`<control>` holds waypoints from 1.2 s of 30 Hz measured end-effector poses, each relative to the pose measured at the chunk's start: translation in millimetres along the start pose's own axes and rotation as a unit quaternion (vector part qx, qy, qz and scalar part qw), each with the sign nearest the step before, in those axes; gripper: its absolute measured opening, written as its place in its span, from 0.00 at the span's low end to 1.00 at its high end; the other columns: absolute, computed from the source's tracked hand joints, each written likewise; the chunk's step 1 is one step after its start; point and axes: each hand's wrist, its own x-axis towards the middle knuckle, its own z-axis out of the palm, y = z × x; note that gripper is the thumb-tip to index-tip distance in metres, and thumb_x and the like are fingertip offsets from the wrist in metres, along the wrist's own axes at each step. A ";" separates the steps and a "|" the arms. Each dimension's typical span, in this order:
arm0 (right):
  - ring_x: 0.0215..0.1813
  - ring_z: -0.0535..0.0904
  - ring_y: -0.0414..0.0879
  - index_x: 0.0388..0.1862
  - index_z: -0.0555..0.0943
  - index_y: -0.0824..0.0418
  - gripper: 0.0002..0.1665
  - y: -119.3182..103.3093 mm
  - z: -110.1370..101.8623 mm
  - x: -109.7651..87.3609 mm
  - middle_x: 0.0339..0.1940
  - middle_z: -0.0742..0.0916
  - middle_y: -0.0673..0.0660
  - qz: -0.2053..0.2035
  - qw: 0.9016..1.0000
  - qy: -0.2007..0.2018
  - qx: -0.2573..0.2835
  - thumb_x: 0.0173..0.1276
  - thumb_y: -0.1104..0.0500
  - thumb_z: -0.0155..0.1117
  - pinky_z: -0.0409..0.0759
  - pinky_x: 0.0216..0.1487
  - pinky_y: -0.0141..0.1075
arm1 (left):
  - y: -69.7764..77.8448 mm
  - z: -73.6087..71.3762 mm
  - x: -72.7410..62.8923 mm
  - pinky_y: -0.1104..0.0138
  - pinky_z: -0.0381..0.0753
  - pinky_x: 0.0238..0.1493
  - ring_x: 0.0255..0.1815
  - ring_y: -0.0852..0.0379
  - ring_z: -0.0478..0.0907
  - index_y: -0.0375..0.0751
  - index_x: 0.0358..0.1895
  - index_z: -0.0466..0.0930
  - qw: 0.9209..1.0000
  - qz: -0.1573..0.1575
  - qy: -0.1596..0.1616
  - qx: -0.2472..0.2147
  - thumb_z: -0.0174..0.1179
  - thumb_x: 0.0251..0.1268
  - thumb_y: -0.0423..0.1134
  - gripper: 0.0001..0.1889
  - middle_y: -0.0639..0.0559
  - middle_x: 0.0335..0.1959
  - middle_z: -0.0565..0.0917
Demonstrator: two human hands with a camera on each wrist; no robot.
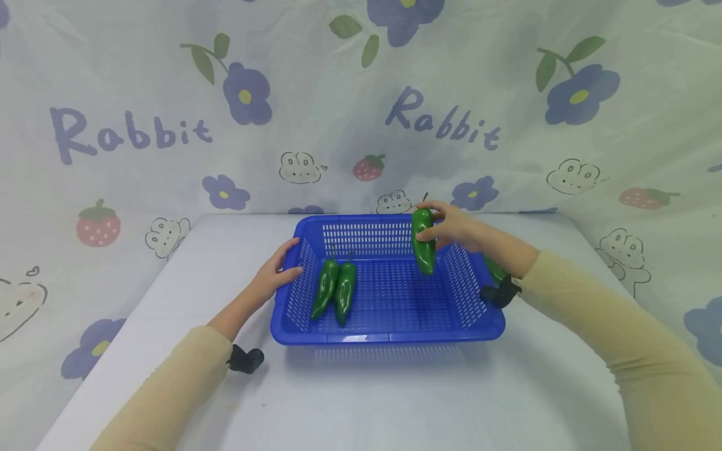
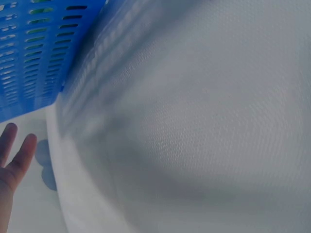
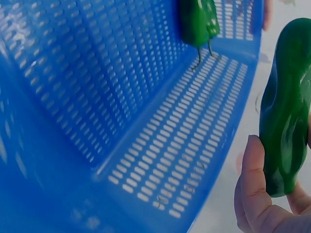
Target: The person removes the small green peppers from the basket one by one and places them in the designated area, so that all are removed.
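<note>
My right hand (image 1: pixel 451 224) grips a green pepper (image 1: pixel 423 243) near its stem end, holding it above the right part of a blue plastic basket (image 1: pixel 389 338). In the right wrist view the same pepper (image 3: pixel 286 107) stands between thumb and fingers. Two more green peppers, one (image 1: pixel 325 289) beside the other (image 1: pixel 345 293), lie on the basket floor at the left, stems pointing away. At the basket's left rim rests my left hand (image 1: pixel 272 275), thumb and fingers extended. Only some fingers (image 2: pixel 22 158) of it show in the left wrist view.
Another green pepper (image 1: pixel 496 268) lies right of the basket, partly hidden by my right forearm. A white-covered table (image 1: pixel 361 401) bears everything. Behind it hangs a printed curtain (image 1: pixel 316 100) with flowers, rabbits and strawberries. Each wrist carries a black camera mount (image 1: pixel 246 359).
</note>
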 end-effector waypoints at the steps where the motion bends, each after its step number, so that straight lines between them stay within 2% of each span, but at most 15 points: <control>1: 0.45 0.79 0.55 0.71 0.55 0.54 0.45 0.2 -3.0 -0.8 0.60 0.67 0.68 0.001 1.000 0.003 0.002 0.57 0.67 0.64 0.81 0.44 0.44 | -0.1 -0.1 0.0 0.42 0.62 0.59 0.68 0.32 0.53 0.42 0.72 0.44 1.000 0.000 0.000 0.000 0.50 0.61 0.39 0.37 0.31 0.70 0.50; 8: 0.45 0.79 0.53 0.71 0.54 0.53 0.44 -0.3 -25.4 -5.5 0.63 0.65 0.67 0.001 1.000 0.028 -0.008 0.59 0.64 0.64 0.80 0.45 0.45 | -0.3 -0.4 -0.2 0.42 0.62 0.59 0.68 0.32 0.52 0.43 0.72 0.43 1.000 -0.002 -0.001 0.001 0.50 0.62 0.39 0.37 0.31 0.70 0.50; 17: 0.47 0.77 0.51 0.73 0.50 0.57 0.44 1.5 -56.4 -12.8 0.63 0.65 0.70 -0.002 0.998 0.056 -0.013 0.62 0.63 0.60 0.81 0.45 0.39 | 1.9 -0.4 -0.8 0.42 0.62 0.59 0.68 0.31 0.52 0.44 0.72 0.43 1.000 -0.007 0.001 0.011 0.50 0.62 0.40 0.37 0.31 0.71 0.49; 25: 0.53 0.74 0.57 0.73 0.46 0.59 0.46 16.1 -78.0 -12.9 0.65 0.62 0.72 0.008 0.997 0.071 -0.011 0.63 0.62 0.60 0.81 0.46 0.40 | 2.9 -0.8 -1.5 0.42 0.63 0.58 0.67 0.31 0.53 0.44 0.72 0.43 1.000 -0.006 -0.001 0.010 0.50 0.62 0.40 0.37 0.31 0.70 0.50; 30: 0.51 0.74 0.51 0.74 0.45 0.58 0.46 27.8 -89.9 -13.8 0.67 0.61 0.72 0.017 0.996 0.082 -0.009 0.63 0.61 0.60 0.80 0.47 0.39 | 3.3 -0.5 -1.7 0.42 0.63 0.59 0.68 0.31 0.52 0.44 0.72 0.43 1.000 -0.005 -0.002 0.009 0.50 0.62 0.40 0.37 0.32 0.71 0.49; 36: 0.61 0.68 0.61 0.74 0.42 0.56 0.48 42.2 -103.2 -18.2 0.69 0.58 0.73 0.027 0.996 0.088 -0.008 0.64 0.58 0.59 0.74 0.57 0.46 | 4.1 0.2 -2.5 0.42 0.63 0.59 0.68 0.31 0.52 0.44 0.72 0.43 1.000 -0.005 -0.002 0.007 0.50 0.62 0.40 0.37 0.32 0.71 0.49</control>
